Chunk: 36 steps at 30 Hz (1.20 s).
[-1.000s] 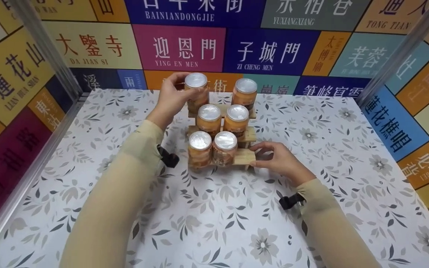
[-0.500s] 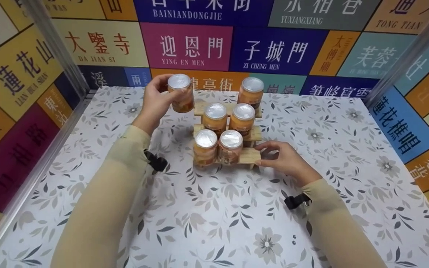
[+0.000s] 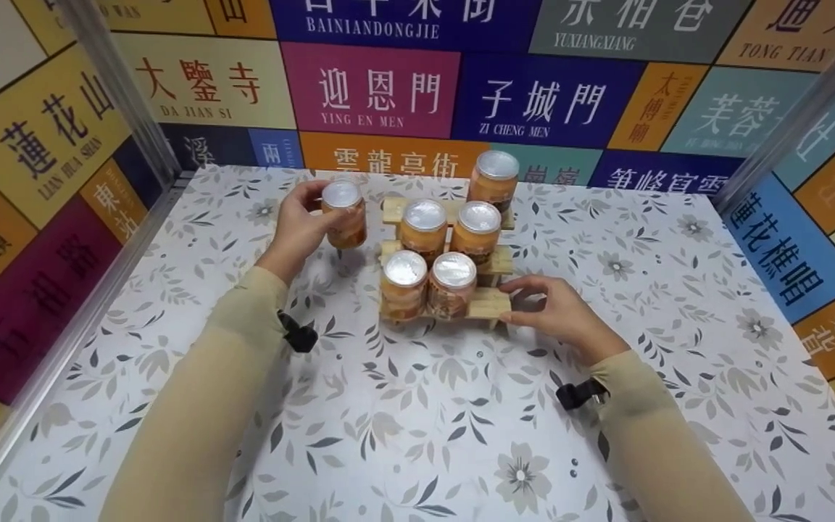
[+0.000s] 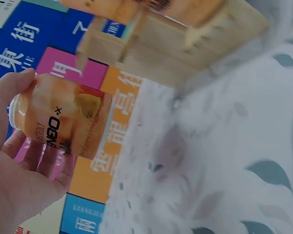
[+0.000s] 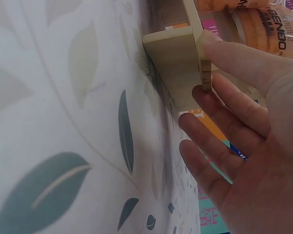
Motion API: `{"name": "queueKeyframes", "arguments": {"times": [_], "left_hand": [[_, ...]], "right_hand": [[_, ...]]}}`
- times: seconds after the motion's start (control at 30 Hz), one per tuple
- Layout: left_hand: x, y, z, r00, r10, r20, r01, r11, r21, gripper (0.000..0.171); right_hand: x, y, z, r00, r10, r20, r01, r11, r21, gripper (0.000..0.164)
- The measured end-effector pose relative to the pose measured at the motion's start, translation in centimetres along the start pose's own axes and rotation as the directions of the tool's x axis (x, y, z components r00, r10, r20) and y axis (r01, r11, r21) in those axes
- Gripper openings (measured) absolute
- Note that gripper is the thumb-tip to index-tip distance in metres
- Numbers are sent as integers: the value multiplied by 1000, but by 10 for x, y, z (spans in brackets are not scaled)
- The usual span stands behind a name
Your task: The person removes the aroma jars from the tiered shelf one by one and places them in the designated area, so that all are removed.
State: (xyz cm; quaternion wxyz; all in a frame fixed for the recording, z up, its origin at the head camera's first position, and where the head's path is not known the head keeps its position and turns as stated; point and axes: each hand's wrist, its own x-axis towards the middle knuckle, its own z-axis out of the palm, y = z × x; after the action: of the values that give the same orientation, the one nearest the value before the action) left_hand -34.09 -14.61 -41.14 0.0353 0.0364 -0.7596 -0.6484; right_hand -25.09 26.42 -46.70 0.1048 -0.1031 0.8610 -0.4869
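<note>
My left hand [image 3: 300, 226] grips a small orange-labelled can [image 3: 345, 221] with a silver lid, thumb on one side and fingers curled round the other. The can is upright, left of a three-step wooden display stand [image 3: 490, 303]. In the left wrist view the can's label [image 4: 63, 117] shows dark lettering. At the stand's lower right end, my right hand [image 3: 559, 315] pinches the bottom step. The right wrist view has the thumb on top of the board [image 5: 205, 63] and the index fingertip at its edge, other fingers [image 5: 205, 165] spread below.
On the stand, one can [image 3: 494, 177] is at the top right, two cans [image 3: 425, 230] fill the middle step, and two more cans [image 3: 452, 286] sit on the bottom one. A leaf-patterned tabletop [image 3: 417, 435] lies underneath. Sign-printed walls [image 3: 374, 87] enclose the back and sides.
My left hand has lifted the can off the top step's left end, carried it left, then lowered it beside the stand. The right hand keeps its hold on the bottom step.
</note>
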Motion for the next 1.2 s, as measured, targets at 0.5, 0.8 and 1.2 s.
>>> {"name": "queueKeyframes", "arguments": {"times": [0.5,0.8,1.2], "left_hand": [[1,-24,-1,995,-95,41,93,994,48,67],[0,-35,2,986,-157,57,152,985,84,76],[3,-41,2,988,-140,65,136,988,72,75]], "right_hand": [[3,-4,1,1000,6,-10,-6,1000,-14,48],[3,-1,1,1000,-5,-17,4,999,-52,47],[2,0,0,1000,-4,-18,3,999,-50,48]]}}
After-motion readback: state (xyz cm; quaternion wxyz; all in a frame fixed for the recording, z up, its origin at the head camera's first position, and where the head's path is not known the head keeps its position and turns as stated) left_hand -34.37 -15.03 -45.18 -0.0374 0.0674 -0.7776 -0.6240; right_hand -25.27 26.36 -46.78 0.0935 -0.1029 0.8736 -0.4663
